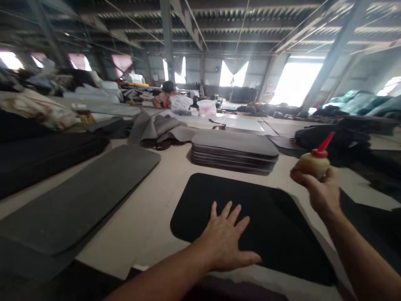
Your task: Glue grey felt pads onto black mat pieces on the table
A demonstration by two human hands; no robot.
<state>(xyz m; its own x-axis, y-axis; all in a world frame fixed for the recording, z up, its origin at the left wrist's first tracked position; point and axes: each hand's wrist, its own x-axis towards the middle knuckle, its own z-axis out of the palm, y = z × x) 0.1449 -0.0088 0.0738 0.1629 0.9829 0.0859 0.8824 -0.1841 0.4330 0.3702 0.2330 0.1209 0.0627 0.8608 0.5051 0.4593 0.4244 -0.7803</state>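
A black sheet [266,209] with rounded corners lies flat on the pale table in front of me. My left hand [227,238] rests on its near left part, fingers spread and palm down. Over the table to the right, my right hand [322,192] is wrapped round a squeeze bottle [313,164] with a yellowish body. Its red nozzle [326,143] points up and tilts to the right. The bottle is held above the sheet's right side and apart from it. Just behind the sheet stands a neat stack of grey panels [234,150].
Long grey panels [81,196] lie at the left, beside dark stacked material [46,154]. Crumpled grey fabric [163,127] sits behind, and dark cloth [335,144] lies at the right. Another person [166,94] is at the far side, near white plastic bags [207,107].
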